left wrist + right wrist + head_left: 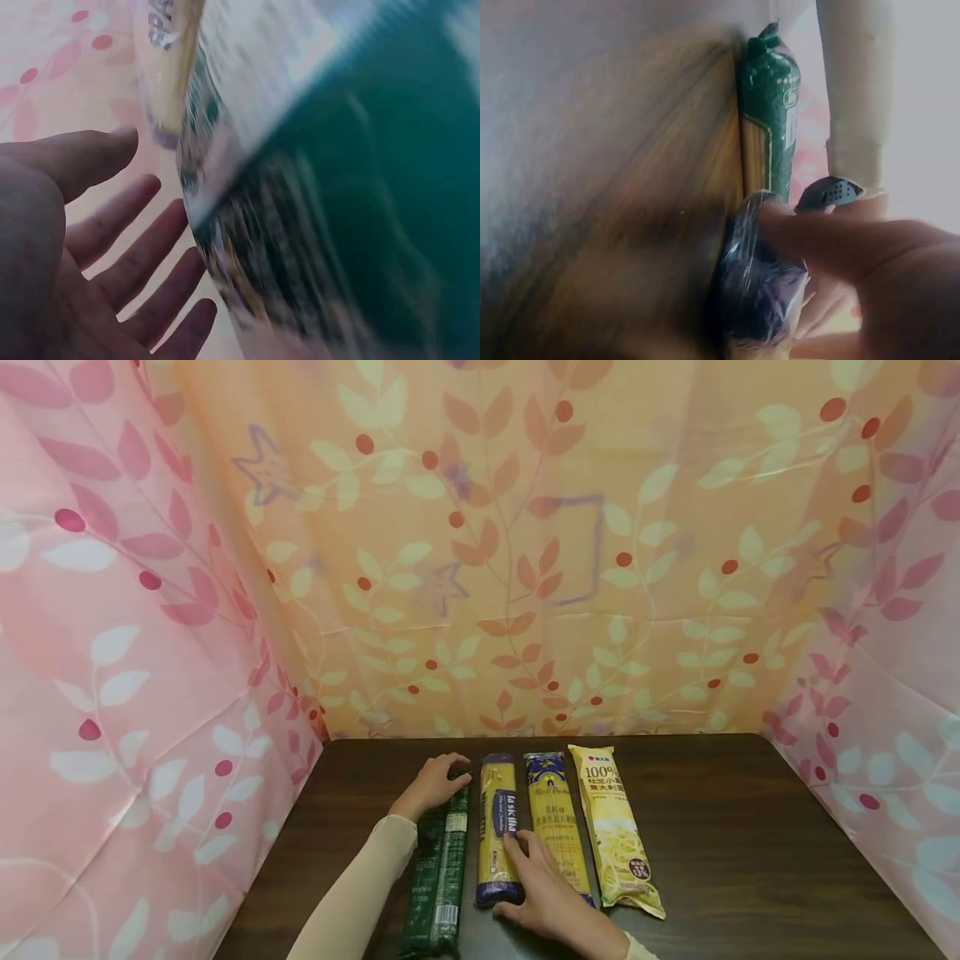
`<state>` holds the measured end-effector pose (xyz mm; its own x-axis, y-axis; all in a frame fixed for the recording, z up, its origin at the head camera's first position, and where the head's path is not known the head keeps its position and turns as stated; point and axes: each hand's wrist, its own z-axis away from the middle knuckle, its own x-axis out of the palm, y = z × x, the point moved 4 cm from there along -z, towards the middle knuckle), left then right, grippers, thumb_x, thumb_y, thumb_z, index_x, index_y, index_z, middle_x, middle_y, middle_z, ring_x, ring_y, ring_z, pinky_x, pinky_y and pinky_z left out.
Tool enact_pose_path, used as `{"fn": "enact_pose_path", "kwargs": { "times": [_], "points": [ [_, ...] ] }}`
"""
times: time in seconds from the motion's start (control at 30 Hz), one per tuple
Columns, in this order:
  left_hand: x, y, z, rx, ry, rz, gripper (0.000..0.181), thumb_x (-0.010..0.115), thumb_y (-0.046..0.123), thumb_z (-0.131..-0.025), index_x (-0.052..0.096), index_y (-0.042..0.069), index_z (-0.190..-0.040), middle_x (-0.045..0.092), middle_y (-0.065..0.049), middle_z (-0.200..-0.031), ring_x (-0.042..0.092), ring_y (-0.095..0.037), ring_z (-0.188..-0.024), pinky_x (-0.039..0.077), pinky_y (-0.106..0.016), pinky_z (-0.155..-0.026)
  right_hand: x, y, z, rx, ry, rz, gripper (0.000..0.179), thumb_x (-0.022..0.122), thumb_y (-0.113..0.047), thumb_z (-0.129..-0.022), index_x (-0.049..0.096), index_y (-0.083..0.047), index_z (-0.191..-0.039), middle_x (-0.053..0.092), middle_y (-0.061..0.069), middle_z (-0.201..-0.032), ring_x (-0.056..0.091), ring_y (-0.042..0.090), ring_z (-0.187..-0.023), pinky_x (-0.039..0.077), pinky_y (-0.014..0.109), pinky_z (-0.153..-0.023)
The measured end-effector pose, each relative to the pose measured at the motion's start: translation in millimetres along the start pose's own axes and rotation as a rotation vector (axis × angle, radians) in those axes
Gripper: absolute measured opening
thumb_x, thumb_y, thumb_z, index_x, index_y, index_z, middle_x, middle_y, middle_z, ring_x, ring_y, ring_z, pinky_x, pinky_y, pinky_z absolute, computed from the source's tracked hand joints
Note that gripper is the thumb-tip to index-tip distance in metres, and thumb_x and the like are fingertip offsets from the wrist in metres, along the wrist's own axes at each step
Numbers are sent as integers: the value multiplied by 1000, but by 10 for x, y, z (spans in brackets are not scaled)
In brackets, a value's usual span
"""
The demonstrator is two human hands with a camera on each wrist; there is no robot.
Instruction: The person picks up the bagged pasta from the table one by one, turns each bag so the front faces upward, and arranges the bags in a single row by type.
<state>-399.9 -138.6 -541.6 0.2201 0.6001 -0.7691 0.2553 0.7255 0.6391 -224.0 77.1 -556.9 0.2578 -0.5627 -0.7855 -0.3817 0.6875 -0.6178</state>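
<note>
Four long packs of pasta lie side by side on the table. My left hand (433,787) is at the far end of the green pack (435,885) on the left, its fingers loosely spread beside the wrapper in the left wrist view. My right hand (546,893) rests at the near right part of the yellow spaghetti pack with a dark blue label (495,860). Its thumb lies by the pack's dark near end (765,300) in the right wrist view, and its fingertips touch the label's lower edge. That hand partly covers the blue-and-yellow pasta pack (551,793).
A pale yellow pasta pack (617,835) lies slightly slanted at the right of the row. The dark wooden table (735,843) extends further right. Leaf-patterned curtains (525,568) enclose the table at the back and on both sides.
</note>
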Motion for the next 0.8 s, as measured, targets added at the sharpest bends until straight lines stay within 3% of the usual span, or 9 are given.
{"fn": "enact_pose_path", "kwargs": {
  "times": [0.2,0.33,0.53,0.67,0.8],
  "points": [
    [-89,-53,185,48,-14,-62,44,71,30,-107,64,9,-145,58,-18,-149,45,-46,-145,42,-64,-115,8,-129,28,-144,-21,34,97,87,-55,-88,45,-11,-165,40,15,-163,38,41,-149,36,73,-112],
    [-89,-84,258,55,-36,-76,56,75,31,-104,58,7,-151,54,-20,-154,43,-47,-146,38,-67,-116,42,-230,56,-223,-19,69,92,83,-56,-92,47,-10,-163,46,8,-159,44,34,-145,40,68,-112],
    [-85,-92,219,72,-52,-166,71,79,35,-100,51,5,-158,51,-23,-157,40,-48,-147,34,-68,-119,97,-336,63,-300,-40,92,89,78,-62,-95,48,-11,-163,51,0,-154,47,25,-141,46,59,-110],
    [-84,-133,187,28,-100,-150,72,79,37,-100,52,5,-158,48,-23,-159,41,-46,-148,40,-67,-115,161,-366,47,-322,-68,143,93,73,-69,-94,49,-11,-162,51,-2,-152,46,24,-140,45,57,-111],
    [-89,-193,171,-19,-126,-139,66,80,41,-99,57,10,-153,47,-20,-158,42,-45,-146,41,-67,-114,241,-391,20,-341,-36,262,97,70,-77,-91,53,-10,-159,50,2,-152,45,25,-139,44,57,-111]
  ]
}}
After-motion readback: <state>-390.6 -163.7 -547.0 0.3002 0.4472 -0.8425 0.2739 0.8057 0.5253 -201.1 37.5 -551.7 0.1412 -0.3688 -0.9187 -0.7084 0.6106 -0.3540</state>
